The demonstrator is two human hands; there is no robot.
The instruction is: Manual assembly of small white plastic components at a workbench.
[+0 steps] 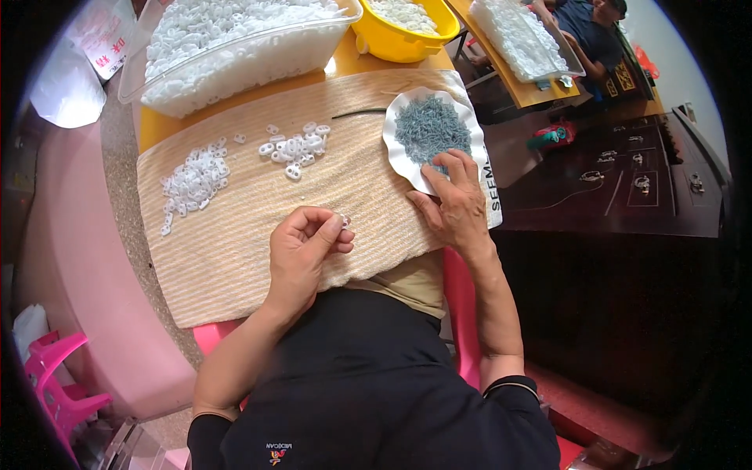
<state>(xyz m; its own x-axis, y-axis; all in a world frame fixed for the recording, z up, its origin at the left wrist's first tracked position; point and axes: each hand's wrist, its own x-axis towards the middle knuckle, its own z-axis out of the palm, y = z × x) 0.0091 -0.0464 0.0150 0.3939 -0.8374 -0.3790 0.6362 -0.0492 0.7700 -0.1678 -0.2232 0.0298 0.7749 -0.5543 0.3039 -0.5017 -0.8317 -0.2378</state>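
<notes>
My left hand (301,254) is closed, with thumb and forefinger pinching a small white plastic piece (345,222) over the cloth. At the wavy-edged white plate (395,150), my right hand (457,202) reaches over the near rim. Its fingers touch a heap of small, slender grey-blue pieces (429,125), too fine to tell their exact kind. The thumb stands apart from the fingers, near the rim. Left of the plate lie a small group of white oval two-holed pieces (301,146) and a larger pile of white pieces (194,182).
A striped beige cloth (235,258) covers the table. Behind it stand a clear bin (243,74) heaped with white pieces and a yellow basin (403,45). A thin dark tool (359,113) lies by the plate. Another person (587,35) sits far right, near another tray (521,39).
</notes>
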